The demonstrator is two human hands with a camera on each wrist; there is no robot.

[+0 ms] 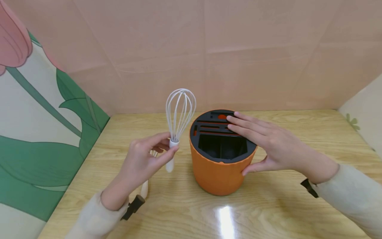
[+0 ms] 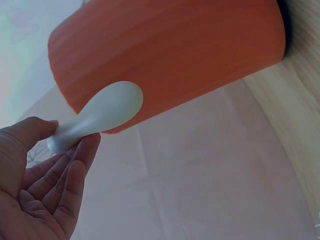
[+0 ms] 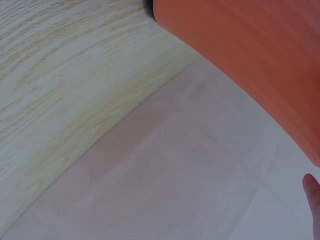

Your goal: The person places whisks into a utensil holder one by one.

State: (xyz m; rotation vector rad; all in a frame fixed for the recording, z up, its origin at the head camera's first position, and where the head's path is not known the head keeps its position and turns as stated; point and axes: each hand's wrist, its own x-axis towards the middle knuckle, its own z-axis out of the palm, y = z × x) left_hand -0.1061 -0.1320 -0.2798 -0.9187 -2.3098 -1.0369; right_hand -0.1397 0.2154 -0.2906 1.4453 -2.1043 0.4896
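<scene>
My left hand (image 1: 143,152) pinches a white whisk (image 1: 180,113) between thumb and fingers, just below its wire loops. The whisk stands upright, wires up, to the left of an orange utensil holder (image 1: 219,177). In the left wrist view the smooth white whisk handle (image 2: 117,105) shows in front of the holder's orange wall. A black slotted insert (image 1: 203,146) tops the holder, with narrow slots, a round hole and a larger divided opening. My right hand (image 1: 274,146) rests on the holder, straight fingers over the insert and thumb against the outer side. The right wrist view shows only one fingertip (image 3: 311,182).
Another pale-handled utensil (image 1: 144,190) lies on the wood-grain table (image 1: 176,212), mostly hidden behind the left hand and wrist. A pinkish covering (image 1: 244,76) rises behind the table. A flower-patterned panel (image 1: 35,159) stands on the left.
</scene>
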